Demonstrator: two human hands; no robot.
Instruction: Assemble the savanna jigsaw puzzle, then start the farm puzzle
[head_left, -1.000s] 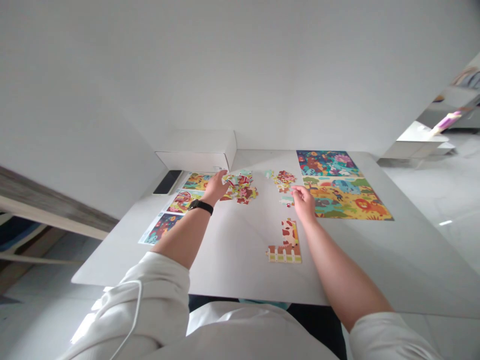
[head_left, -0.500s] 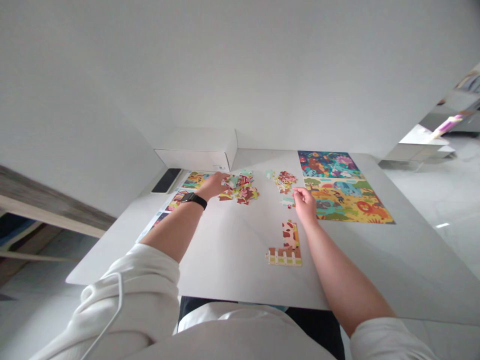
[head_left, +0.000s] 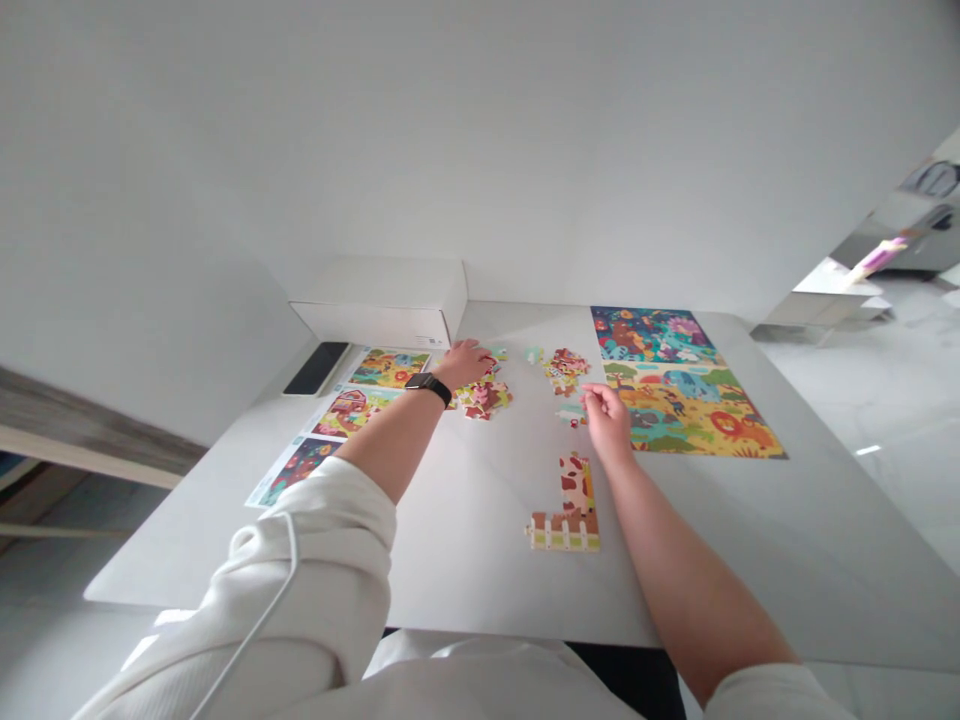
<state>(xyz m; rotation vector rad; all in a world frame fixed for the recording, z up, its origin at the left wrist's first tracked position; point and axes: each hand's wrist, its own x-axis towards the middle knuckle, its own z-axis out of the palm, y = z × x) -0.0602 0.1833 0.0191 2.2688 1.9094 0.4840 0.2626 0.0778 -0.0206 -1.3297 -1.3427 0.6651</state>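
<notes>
My left hand reaches over a heap of jigsaw pieces, fingers stretched out across its upper part and hiding some of it. My right hand is closed in a pinch beside a smaller group of pieces; whether a piece sits between its fingertips I cannot make out. Just left of that hand lies a loose pale green piece. Nearer to me, an L-shaped joined section shows a white fence and a brown-spotted cow.
A picture sheet with farm and animal scenes lies at left, partly under my forearm. Beside it are a phone and a white box against the wall. Finished-looking animal pictures lie at right on the white table.
My left hand has moved right, from the heap's left edge to over its top, uncovering more of the picture sheet. My right hand stays pinched in nearly the same place. The view has shifted slightly.
</notes>
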